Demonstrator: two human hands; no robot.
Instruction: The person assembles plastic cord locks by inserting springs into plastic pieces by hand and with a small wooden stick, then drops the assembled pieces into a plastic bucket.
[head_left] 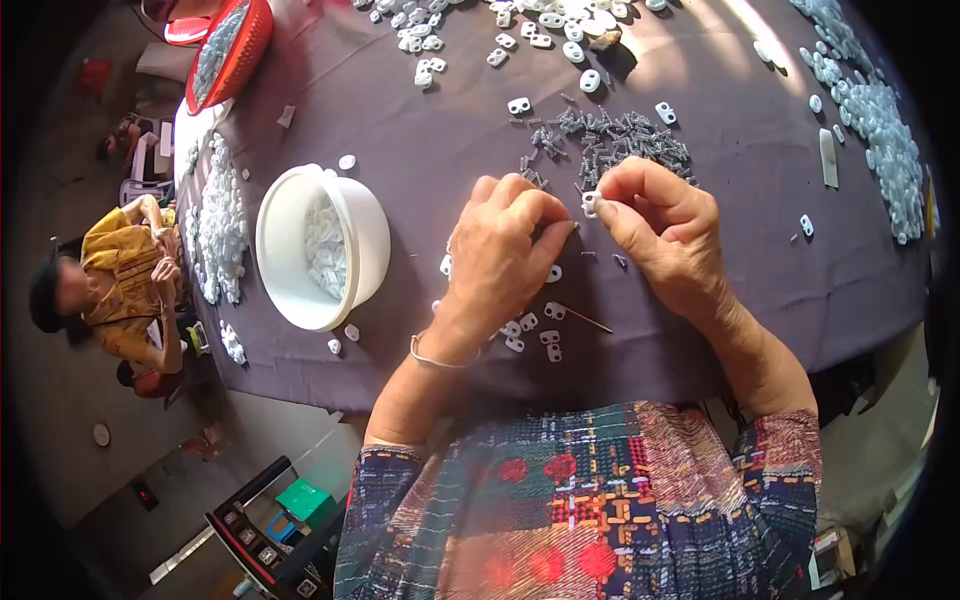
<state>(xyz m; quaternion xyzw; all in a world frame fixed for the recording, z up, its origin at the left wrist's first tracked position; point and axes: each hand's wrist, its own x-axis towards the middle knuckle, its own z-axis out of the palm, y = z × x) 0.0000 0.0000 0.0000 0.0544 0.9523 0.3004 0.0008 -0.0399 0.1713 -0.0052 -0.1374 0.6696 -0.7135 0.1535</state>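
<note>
My right hand [672,235] pinches a small white plastic piece with two holes [590,203] between thumb and fingertips. Close beside it, my left hand [505,245] has its thumb and forefinger pressed together; whatever sits at their tips is too small to make out. Just beyond both hands lies a loose pile of small dark metal springs [635,145]. More white two-hole pieces [552,345] are scattered by my left wrist, some partly hidden under the hand. Among them rests a thin metal pin-like tool [588,320].
To the left stands a white tub [378,240] holding white pieces, with a white heap [220,225] beyond it. A red basket [255,55] of similar parts is at the far left. Translucent pieces [880,140] line the right edge. A person in yellow [125,270] sits at left.
</note>
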